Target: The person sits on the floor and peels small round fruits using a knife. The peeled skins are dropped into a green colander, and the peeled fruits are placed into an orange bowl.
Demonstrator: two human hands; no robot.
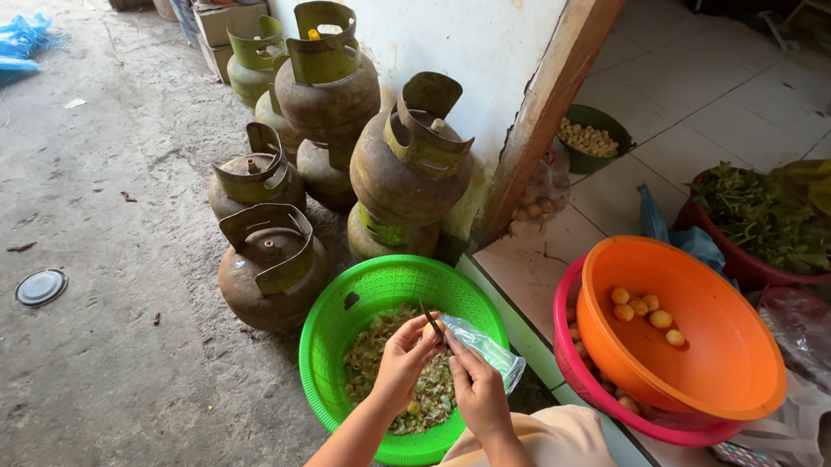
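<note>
While your hands work over it, the green perforated basin [352, 302] sits on the concrete floor [93, 240] at about six o'clock in the view, round, bright and slotted all over, with a heap of pale green and tan peelings [373, 352] lying in its bottom. Your forearms cover its near rim.

At three o'clock the orange basin [718, 372] rests inside a pink one [581, 377], with a few small yellow-orange round fruits [646, 310] on its far wall. The pink basin shows only as a rim, and what lies inside it is mostly hidden.

At eleven to twelve o'clock the rusty green gas cylinders [327, 101] are stacked against the white wall [430, 20].

Your right hand [477, 394] is curled shut around a clear plastic bag [490, 348] and what looks like a thin dark blade [432, 322], whose handle is buried in your grip. Your left hand [405, 360] is pinched closed on a small pale piece [427, 331] held just above the peelings at the basin's centre. It is almost wholly covered by your fingertips, so its kind cannot be made out.
</note>
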